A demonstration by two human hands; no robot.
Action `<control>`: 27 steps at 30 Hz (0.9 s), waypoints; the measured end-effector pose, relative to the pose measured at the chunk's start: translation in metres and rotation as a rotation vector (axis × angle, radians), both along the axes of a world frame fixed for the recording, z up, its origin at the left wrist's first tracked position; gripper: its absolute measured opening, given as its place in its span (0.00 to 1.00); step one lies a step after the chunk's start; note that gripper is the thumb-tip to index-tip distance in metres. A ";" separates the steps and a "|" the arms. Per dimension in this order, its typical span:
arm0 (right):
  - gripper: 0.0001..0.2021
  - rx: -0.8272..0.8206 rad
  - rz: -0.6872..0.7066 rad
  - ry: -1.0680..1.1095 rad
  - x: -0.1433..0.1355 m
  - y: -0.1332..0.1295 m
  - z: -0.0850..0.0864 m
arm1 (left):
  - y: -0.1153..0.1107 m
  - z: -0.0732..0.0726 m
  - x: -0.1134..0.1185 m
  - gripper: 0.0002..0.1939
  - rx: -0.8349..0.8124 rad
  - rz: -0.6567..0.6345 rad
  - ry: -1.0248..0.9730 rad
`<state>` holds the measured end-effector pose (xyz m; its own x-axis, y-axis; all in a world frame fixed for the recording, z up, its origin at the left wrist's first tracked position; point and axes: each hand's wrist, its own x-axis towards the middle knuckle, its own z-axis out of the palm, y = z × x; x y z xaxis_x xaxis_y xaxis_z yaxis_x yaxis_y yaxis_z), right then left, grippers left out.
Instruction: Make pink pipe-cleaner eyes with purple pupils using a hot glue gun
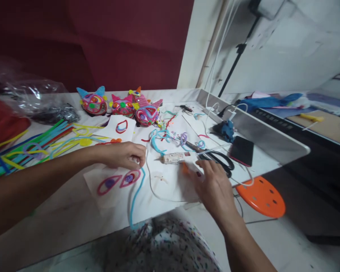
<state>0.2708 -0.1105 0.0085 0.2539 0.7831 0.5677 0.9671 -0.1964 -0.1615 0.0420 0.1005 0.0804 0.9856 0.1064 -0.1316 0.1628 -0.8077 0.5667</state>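
Note:
My left hand is closed on one end of a blue pipe cleaner, which hangs down past the table's front edge. Beside that hand, a sheet of paper bears two pink eye-shaped outlines with purple centres. My right hand has its fingers apart and curved above the table, with nothing seen in it. It is close to the handle of the glue gun and in front of the black-handled scissors. Something orange, blurred, shows by the right fingertips.
Several colourful animal heads stand at the back. Loose pipe cleaners cover the left side, near a clear plastic bag. A phone lies at the right, by a low divider. An orange stool stands below. A white cord crosses the table.

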 end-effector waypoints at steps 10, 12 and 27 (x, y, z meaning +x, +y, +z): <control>0.20 -0.377 -0.493 0.156 0.129 0.007 0.012 | -0.038 0.027 -0.007 0.08 0.163 0.221 0.077; 0.24 -0.384 -0.557 0.182 0.148 0.013 0.014 | -0.046 0.030 -0.006 0.08 0.183 0.253 0.068; 0.25 -0.468 -0.510 0.124 0.157 0.016 0.008 | -0.074 0.019 -0.029 0.10 0.323 0.466 0.103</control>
